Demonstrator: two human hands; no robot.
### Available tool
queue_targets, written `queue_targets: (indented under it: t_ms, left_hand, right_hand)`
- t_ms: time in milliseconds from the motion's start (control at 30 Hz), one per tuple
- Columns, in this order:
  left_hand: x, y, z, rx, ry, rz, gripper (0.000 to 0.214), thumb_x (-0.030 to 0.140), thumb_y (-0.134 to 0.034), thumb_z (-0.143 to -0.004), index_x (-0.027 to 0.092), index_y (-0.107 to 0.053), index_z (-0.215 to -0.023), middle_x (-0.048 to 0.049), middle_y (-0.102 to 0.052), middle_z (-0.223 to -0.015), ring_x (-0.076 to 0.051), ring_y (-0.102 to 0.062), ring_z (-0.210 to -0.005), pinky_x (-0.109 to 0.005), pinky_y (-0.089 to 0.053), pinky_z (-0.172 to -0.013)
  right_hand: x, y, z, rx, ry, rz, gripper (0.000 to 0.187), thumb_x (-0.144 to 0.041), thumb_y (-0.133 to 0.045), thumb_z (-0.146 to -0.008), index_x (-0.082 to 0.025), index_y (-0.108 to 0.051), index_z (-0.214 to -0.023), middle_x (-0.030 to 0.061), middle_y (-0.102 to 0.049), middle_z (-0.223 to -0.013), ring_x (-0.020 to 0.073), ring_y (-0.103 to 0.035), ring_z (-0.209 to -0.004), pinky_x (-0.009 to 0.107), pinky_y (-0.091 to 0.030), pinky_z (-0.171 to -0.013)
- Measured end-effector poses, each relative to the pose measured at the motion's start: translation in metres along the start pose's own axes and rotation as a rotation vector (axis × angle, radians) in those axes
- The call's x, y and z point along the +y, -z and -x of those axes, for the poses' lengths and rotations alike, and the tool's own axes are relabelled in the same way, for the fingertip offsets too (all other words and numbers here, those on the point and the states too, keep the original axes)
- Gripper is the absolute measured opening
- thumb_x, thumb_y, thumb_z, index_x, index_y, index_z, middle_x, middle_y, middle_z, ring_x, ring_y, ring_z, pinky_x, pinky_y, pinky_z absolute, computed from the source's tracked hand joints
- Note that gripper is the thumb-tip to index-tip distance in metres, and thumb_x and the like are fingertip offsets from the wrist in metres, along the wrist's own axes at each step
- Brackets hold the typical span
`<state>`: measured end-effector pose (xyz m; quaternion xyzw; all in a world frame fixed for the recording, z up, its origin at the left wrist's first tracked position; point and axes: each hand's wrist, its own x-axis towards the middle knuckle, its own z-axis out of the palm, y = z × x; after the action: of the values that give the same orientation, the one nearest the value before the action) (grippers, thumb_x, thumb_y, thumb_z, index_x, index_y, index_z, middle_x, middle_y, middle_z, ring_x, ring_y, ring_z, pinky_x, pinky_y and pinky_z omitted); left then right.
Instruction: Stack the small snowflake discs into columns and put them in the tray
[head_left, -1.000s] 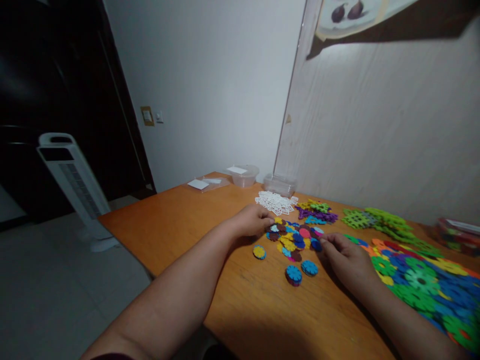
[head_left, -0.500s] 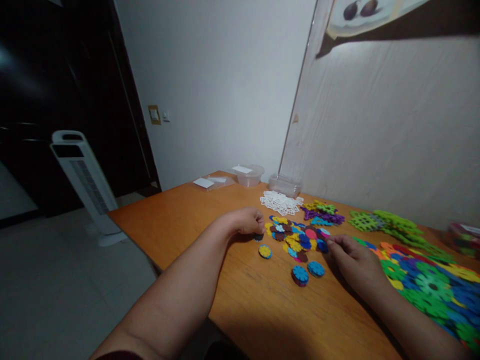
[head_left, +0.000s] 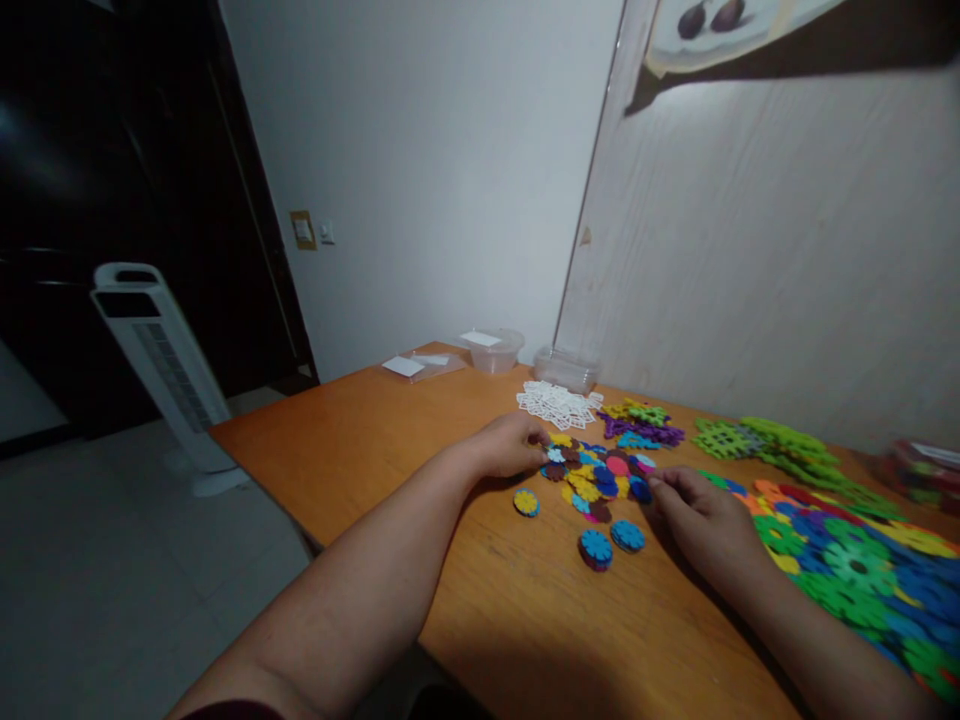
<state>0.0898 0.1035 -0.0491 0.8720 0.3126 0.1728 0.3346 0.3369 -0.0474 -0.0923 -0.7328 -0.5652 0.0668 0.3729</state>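
Note:
A heap of small coloured flower-shaped discs (head_left: pixel 596 473) lies on the wooden table (head_left: pixel 390 440). My left hand (head_left: pixel 514 445) rests at the heap's left edge with its fingers curled, fingertips touching the discs; what they hold is hidden. My right hand (head_left: pixel 701 515) lies at the heap's right edge, its fingers pinched on a dark blue disc (head_left: pixel 640 489). A yellow and blue disc (head_left: pixel 526 502) lies apart to the left. Two blue discs (head_left: pixel 611 542) lie in front of the heap.
White lattice pieces (head_left: pixel 559 403), purple and green pieces (head_left: pixel 643 424), green grid pieces (head_left: pixel 772 446) and a large mat of joined bright discs (head_left: pixel 855 560) cover the table's far and right side. Clear plastic tubs (head_left: pixel 495 350) stand at the back. A white tower fan (head_left: pixel 161 370) stands on the floor at the left.
My left hand drew back a little to the left, then returned to the heap's edge. The right hand stayed by the dark blue disc. The camera shifted slightly.

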Motion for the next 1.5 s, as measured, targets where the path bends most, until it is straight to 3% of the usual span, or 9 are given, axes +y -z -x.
queue_targets:
  t_ms: [200,300,500,767,933,1167,1267,1367,1500]
  left_hand:
    - [-0.002,-0.003,-0.003,-0.018,-0.065,-0.216,0.014,0.024,-0.063,-0.074,0.014,-0.073,-0.074,0.0033,-0.05,-0.056,-0.01,-0.043,-0.056,-0.023,-0.027,-0.054]
    - [-0.003,-0.002,-0.002,-0.01,-0.055,-0.218,0.016,0.023,-0.06,-0.076,0.015,-0.073,-0.077,0.0037,-0.05,-0.057,-0.01,-0.043,-0.057,-0.023,-0.026,-0.054]
    - [0.0,0.006,0.002,0.022,-0.003,-0.124,0.029,0.033,-0.055,-0.084,0.014,-0.061,-0.063,0.003,-0.045,-0.053,-0.009,-0.039,-0.052,-0.024,-0.025,-0.051]
    - [0.001,0.024,0.023,-0.004,0.212,0.188,0.014,0.026,-0.064,-0.075,0.015,-0.06,-0.069,0.0005,-0.054,-0.056,-0.008,-0.043,-0.048,-0.023,-0.029,-0.047]
    - [-0.002,0.031,0.025,-0.134,0.314,0.086,0.025,0.03,-0.077,-0.063,0.016,-0.057,-0.059,0.0031,-0.047,-0.048,-0.008,-0.037,-0.043,-0.024,-0.023,-0.043]
    - [0.003,0.035,0.023,-0.172,0.345,-0.108,0.04,0.04,-0.083,-0.057,0.017,-0.05,-0.052,0.0033,-0.044,-0.045,-0.008,-0.033,-0.043,-0.025,-0.018,-0.043]
    - [0.001,0.03,0.021,-0.129,0.299,-0.08,0.031,0.033,-0.08,-0.061,0.017,-0.054,-0.058,0.0032,-0.046,-0.048,-0.008,-0.036,-0.045,-0.024,-0.022,-0.045]
    - [-0.002,0.02,0.017,-0.052,0.178,0.004,0.015,0.024,-0.071,-0.068,0.015,-0.063,-0.077,0.0015,-0.055,-0.06,-0.009,-0.044,-0.052,-0.022,-0.029,-0.049]
    - [0.0,0.007,0.011,-0.068,0.016,-0.01,0.026,0.018,-0.066,-0.07,0.015,-0.069,-0.096,0.0001,-0.062,-0.072,-0.009,-0.049,-0.061,-0.021,-0.034,-0.055]
  right_hand:
    - [-0.004,0.001,0.0,0.002,-0.009,0.02,0.034,-0.051,-0.047,-0.087,-0.023,-0.065,-0.088,0.0023,-0.068,-0.073,0.0225,-0.061,-0.07,0.031,-0.043,-0.062]
    - [-0.002,-0.001,-0.001,0.004,-0.005,0.021,0.033,-0.051,-0.048,-0.087,-0.023,-0.066,-0.088,0.0023,-0.069,-0.076,0.0226,-0.062,-0.072,0.031,-0.044,-0.063]
    - [0.004,-0.002,-0.001,0.011,0.01,-0.011,0.031,-0.049,-0.049,-0.088,-0.023,-0.066,-0.09,0.0018,-0.07,-0.076,0.0225,-0.062,-0.072,0.03,-0.044,-0.064]
    - [0.0,0.0,0.0,-0.012,-0.005,-0.006,0.03,-0.049,-0.049,-0.089,-0.023,-0.064,-0.085,0.0006,-0.067,-0.067,0.0213,-0.061,-0.066,0.03,-0.042,-0.059]
    - [0.0,0.0,0.001,0.0,0.007,-0.003,0.032,-0.05,-0.049,-0.088,-0.022,-0.066,-0.088,0.0026,-0.069,-0.071,0.0223,-0.062,-0.068,0.031,-0.044,-0.06]
    - [0.0,0.0,0.0,-0.009,0.002,0.001,0.033,-0.051,-0.049,-0.087,-0.022,-0.065,-0.088,0.0023,-0.069,-0.073,0.0224,-0.061,-0.071,0.031,-0.043,-0.063]
    - [-0.001,0.001,-0.001,-0.009,-0.006,0.001,0.031,-0.05,-0.049,-0.087,-0.023,-0.065,-0.087,0.0017,-0.068,-0.073,0.0223,-0.061,-0.071,0.031,-0.044,-0.063]
    - [-0.001,0.0,-0.001,-0.009,-0.01,-0.002,0.031,-0.05,-0.049,-0.088,-0.023,-0.064,-0.085,0.0013,-0.068,-0.071,0.022,-0.061,-0.069,0.031,-0.043,-0.061]
    - [-0.002,-0.001,0.0,-0.008,-0.004,-0.019,0.031,-0.051,-0.049,-0.088,-0.023,-0.065,-0.085,0.0008,-0.067,-0.068,0.0211,-0.06,-0.066,0.03,-0.043,-0.059]
